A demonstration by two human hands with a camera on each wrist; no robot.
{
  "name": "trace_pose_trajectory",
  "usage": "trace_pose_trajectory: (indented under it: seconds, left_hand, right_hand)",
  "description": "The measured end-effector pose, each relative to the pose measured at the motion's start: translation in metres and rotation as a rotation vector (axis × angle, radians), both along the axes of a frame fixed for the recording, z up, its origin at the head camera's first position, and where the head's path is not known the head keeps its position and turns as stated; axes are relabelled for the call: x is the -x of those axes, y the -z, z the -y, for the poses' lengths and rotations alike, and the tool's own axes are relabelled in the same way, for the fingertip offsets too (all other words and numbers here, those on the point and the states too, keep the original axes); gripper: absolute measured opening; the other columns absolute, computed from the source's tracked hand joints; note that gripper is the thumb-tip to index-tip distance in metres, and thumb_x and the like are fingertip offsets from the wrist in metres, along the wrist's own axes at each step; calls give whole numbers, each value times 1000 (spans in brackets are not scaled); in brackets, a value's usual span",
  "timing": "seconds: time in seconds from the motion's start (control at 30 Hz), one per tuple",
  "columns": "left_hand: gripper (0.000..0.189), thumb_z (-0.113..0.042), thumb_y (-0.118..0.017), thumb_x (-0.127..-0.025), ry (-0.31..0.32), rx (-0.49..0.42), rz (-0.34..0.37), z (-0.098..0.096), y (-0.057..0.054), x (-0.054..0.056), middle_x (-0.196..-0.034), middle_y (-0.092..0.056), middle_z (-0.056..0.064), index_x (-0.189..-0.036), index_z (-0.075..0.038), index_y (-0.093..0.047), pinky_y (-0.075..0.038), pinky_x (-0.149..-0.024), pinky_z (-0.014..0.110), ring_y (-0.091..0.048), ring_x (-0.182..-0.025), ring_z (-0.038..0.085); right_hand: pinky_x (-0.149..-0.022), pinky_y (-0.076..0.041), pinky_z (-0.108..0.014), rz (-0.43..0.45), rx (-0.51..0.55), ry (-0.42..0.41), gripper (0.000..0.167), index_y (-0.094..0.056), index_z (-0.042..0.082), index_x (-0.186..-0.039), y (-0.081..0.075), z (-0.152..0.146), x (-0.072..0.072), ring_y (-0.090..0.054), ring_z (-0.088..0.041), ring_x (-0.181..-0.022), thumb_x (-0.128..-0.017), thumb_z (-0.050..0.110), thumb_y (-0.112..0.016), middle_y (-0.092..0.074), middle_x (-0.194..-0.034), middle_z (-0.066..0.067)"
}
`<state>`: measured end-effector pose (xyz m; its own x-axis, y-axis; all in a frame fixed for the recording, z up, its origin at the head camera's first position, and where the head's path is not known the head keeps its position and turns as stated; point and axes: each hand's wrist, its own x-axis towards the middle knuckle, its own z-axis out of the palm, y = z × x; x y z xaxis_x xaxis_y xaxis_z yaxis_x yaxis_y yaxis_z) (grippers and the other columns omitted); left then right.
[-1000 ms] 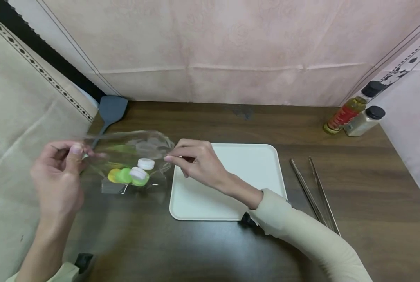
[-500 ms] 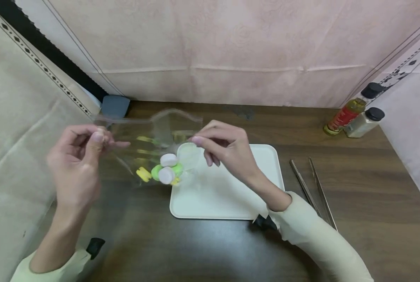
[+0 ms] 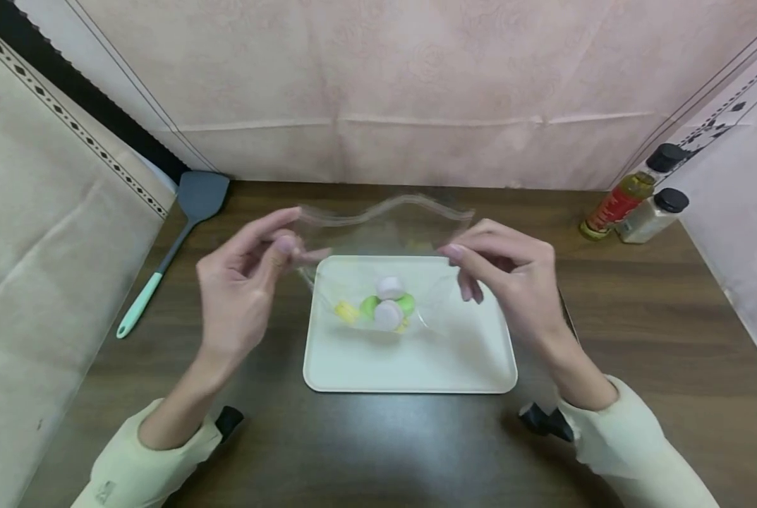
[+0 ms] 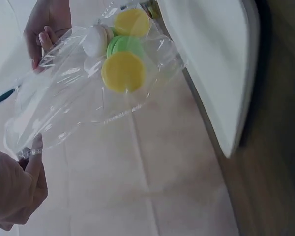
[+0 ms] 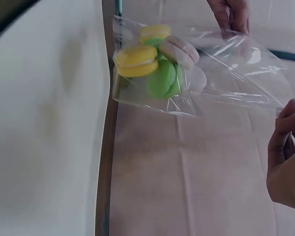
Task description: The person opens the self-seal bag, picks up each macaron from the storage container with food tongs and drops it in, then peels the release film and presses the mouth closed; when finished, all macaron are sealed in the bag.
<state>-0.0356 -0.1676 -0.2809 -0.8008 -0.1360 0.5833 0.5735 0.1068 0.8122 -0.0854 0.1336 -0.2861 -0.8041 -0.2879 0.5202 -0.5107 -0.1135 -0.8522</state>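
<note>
Above a white tray (image 3: 353, 363), a clear plastic bag (image 3: 378, 236) hangs between both hands. My left hand (image 3: 241, 282) pinches its left top edge; my right hand (image 3: 508, 275) pinches the right one. At the bottom of the bag lie several macarons: a yellow macaron (image 5: 136, 61), a green macaron (image 5: 162, 78) and a white macaron (image 4: 95, 41) among them. In the right wrist view the bag's bottom is apart from the tray. The bag's mouth is at the top, and its upper edge is wavy in the head view.
A spatula (image 3: 203, 197) with a mint handle lies at the left. An oil bottle (image 3: 622, 201) and a black-capped seasoning jar (image 3: 651, 217) stand at the back right. The tongs are mostly hidden behind my right forearm. Hanging cloth (image 3: 378, 92) encloses the table.
Both hands have moved right with the bag of macarons, from left of the tray to over it. The spatula is now uncovered, and my right arm covers most of the tongs.
</note>
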Motion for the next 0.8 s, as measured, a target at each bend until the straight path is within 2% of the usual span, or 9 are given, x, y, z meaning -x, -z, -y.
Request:
trace_pose_trajectory:
  seconds: [0.1,0.17,0.3,0.37,0.47,0.53,0.57,0.7,0.8]
  left_hand:
    - [28,5,-69,-104,16,40,63,-9,7,4,-94,-77,-4,-131,13,-71,-65,-87,27,-81,-92,8]
    - [27,8,-69,-103,22,55,91,-15,11,7,-98,-79,1,-129,12,-73,-65,-88,27,-81,-93,6]
    - [23,14,-69,-101,75,38,154,-24,17,10,-107,-79,16,-123,13,-75,-65,-89,34,-83,-94,12]
    - [19,12,-71,-100,70,51,189,-28,19,11,-106,-79,18,-118,11,-77,-65,-84,26,-82,-92,10]
    - [13,4,-77,-100,21,114,237,-33,21,14,-104,-81,16,-112,4,-81,-50,-65,12,-75,-88,5]
    - [11,1,-80,-99,9,139,262,-35,22,15,-103,-81,14,-110,1,-82,-35,-55,17,-68,-83,8]
    - [11,0,-80,-99,6,148,273,-36,22,16,-104,-81,15,-109,0,-82,-32,-55,19,-66,-84,9]
    - [10,-1,-80,-99,16,163,289,-40,24,17,-103,-81,14,-109,0,-81,-31,-55,19,-54,-72,9]
    - [10,-1,-81,-99,27,156,299,-42,25,19,-103,-79,13,-109,0,-80,-35,-59,18,-54,-73,11]
  right_hand:
    - [-49,-47,-27,29,14,0,10,-79,-11,-96,4,-15,-4,-59,-18,-55,-97,-16,-71,-70,-82,-10]
    - [-49,-48,-27,56,4,5,10,-79,-11,-95,8,-23,-6,-59,-18,-56,-97,-18,-70,-71,-83,-11]
    - [-50,-50,-26,113,-48,38,10,-79,-9,-95,16,-35,-9,-60,-18,-57,-97,-16,-71,-71,-85,-12]
    - [-50,-50,-25,125,-64,51,10,-79,-9,-96,20,-39,-9,-60,-18,-57,-98,-15,-72,-71,-86,-15]
    - [-51,-52,-25,131,-74,51,9,-79,-9,-97,26,-43,-6,-62,-19,-58,-98,-14,-72,-71,-88,-17]
    - [-54,-54,-24,134,-90,56,9,-80,-7,-98,30,-45,-4,-64,-19,-59,-98,-13,-73,-73,-90,-15]
    - [-55,-55,-24,135,-103,61,9,-80,-7,-98,31,-46,-3,-65,-19,-60,-98,-12,-73,-74,-91,-13]
    - [-58,-57,-24,169,-150,102,6,-81,-5,-101,34,-53,0,-65,-20,-62,-100,-7,-75,-73,-88,-10]
    - [-60,-59,-24,203,-214,150,7,-82,-4,-104,33,-59,0,-65,-21,-65,-102,-1,-76,-72,-86,-11]
